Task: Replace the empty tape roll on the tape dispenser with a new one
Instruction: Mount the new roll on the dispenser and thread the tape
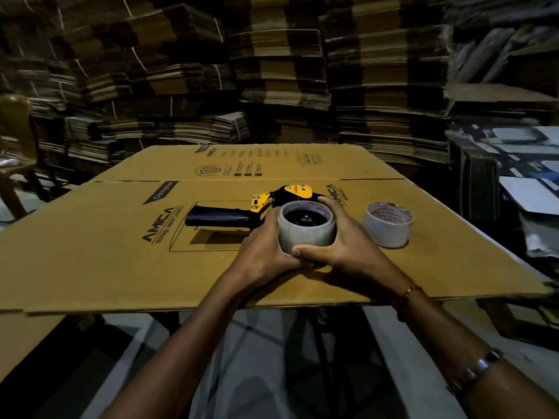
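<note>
Both hands cup the roll (pixel 306 226) that sits on the dispenser (pixel 260 207), which lies on its side on the flattened carton (pixel 121 252) covering the worktop, handle pointing left. The left hand (pixel 266 252) wraps the roll's left and near side, fingers curled round its wall; the right hand (pixel 341 246) wraps the right side, thumb lying across the near face and fingertips reaching over the far rim by the yellow plate. A second roll (pixel 388 223) stands apart to the right, untouched. Which of the two is the spent one is hard to judge: the held roll looks thick-walled and the other thin, so the step in hand seems to be seating the new roll on the hub, but it could equally be a pull-off. To do it well, keep the roll square to the hub and press or draw evenly with both hands, not rocking one side ahead of the other, or the core will bind. One hand would serve better pinning the handle, since the dispenser lies loose and may slide on the smooth carton. Check the unwinding direction too, sticky side facing the way the roller and blade need. Much is hidden: the roll covers the hub's fit, the hands cover the roll's lower edge and any loose tape end, and the blade and roller behind the yellow plate are dark and small. The dim light hides how far down the roll sits.
</note>
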### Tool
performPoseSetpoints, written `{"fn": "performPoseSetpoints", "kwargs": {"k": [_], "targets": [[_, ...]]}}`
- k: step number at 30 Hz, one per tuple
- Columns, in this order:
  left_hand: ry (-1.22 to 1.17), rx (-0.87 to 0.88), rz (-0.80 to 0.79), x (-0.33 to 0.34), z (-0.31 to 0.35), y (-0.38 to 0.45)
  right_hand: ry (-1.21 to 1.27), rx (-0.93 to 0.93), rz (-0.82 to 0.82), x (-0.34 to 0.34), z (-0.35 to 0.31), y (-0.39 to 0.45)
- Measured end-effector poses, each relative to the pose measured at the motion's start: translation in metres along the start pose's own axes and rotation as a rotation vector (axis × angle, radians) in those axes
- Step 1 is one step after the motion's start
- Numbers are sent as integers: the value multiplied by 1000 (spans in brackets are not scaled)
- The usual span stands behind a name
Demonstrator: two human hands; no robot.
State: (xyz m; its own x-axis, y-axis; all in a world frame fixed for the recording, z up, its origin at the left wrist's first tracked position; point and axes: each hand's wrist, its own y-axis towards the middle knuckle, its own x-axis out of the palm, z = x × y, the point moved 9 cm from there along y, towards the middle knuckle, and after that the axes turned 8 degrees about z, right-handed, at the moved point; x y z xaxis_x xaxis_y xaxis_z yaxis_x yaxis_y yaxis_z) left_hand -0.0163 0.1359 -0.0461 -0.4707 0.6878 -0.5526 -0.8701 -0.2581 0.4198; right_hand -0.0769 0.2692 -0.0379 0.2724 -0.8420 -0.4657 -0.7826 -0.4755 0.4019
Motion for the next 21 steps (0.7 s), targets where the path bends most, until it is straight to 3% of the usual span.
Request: {"fn": "performPoseSetpoints", "kwargs": {"k": [21], "targets": [[-51,-28,-110,4,-12,3,-107,-54,4,1,-2,0]]}}
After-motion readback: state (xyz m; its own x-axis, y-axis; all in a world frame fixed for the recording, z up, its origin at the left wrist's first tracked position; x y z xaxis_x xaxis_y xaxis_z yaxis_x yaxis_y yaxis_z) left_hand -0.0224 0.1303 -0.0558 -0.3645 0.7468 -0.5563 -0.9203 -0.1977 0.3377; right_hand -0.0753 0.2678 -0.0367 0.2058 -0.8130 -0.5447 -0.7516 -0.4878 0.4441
